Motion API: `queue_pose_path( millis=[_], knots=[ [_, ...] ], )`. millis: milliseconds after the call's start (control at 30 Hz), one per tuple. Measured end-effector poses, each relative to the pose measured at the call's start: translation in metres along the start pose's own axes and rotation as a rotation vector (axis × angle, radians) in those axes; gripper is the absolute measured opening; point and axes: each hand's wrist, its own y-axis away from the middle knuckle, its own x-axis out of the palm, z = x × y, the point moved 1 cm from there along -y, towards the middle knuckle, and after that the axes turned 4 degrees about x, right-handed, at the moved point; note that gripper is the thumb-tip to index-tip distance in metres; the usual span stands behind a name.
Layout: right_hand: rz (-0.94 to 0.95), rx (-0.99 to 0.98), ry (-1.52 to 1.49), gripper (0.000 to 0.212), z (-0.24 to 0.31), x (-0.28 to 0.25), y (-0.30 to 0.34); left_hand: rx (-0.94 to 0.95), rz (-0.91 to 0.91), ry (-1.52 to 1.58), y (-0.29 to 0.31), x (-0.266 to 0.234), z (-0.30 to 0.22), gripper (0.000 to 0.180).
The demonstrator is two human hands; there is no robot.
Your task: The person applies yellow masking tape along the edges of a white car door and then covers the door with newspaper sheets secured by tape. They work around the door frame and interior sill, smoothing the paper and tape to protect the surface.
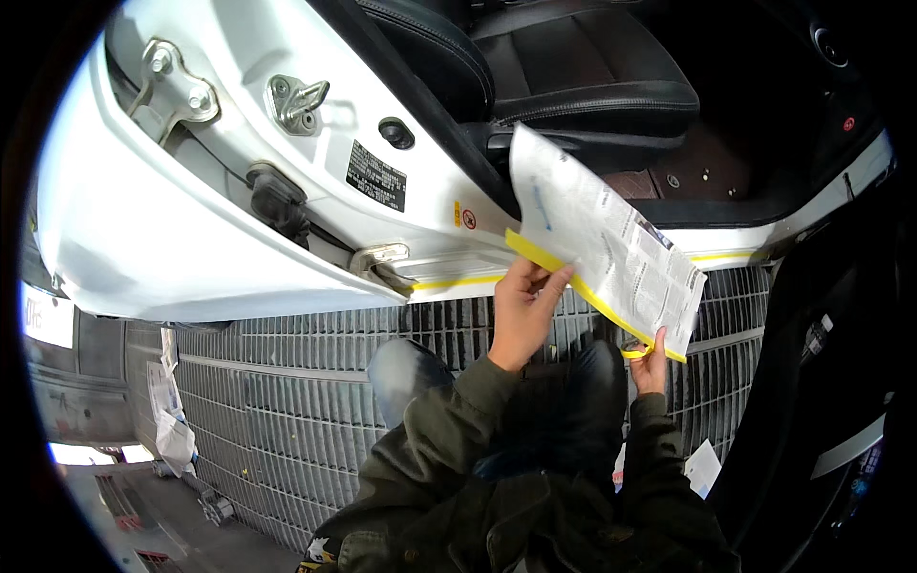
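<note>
Both hands on taped newspaper

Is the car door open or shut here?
Open: the door jamb with its striker is exposed, and the seat shows inside.

Olive-green jacket sleeves, blue jeans, bare hands

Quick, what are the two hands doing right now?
Left hand: closed on the yellow tape edging the newspaper sheet.
Right hand: pinching the same tape strip at the sheet's lower corner.
</note>
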Motion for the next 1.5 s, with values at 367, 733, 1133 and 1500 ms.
queue_pose_path(
  millis=[367,733,1133,1500],
  knots=[
    [0.031,-0.031,0.091,0.043,0.007,0.020,-0.033,-0.015,-0.242,0.078,-0.014,-0.022,-0.017,0.014],
    [-0.032,-0.153,0.591,0.037,0.070,0.035,-0.063,-0.083,-0.540,0.123,0.017,-0.104,0.081,0.015],
    [-0.014,-0.153,0.823,0.027,0.077,0.018,-0.106,-0.289,-0.878,0.410,0.027,-0.136,0.136,0.027],
    [-0.027,-0.228,0.999,0.031,0.081,0.044,-0.098,-0.310,-1.058,0.386,0.018,-0.150,0.171,0.018]
  ],
)
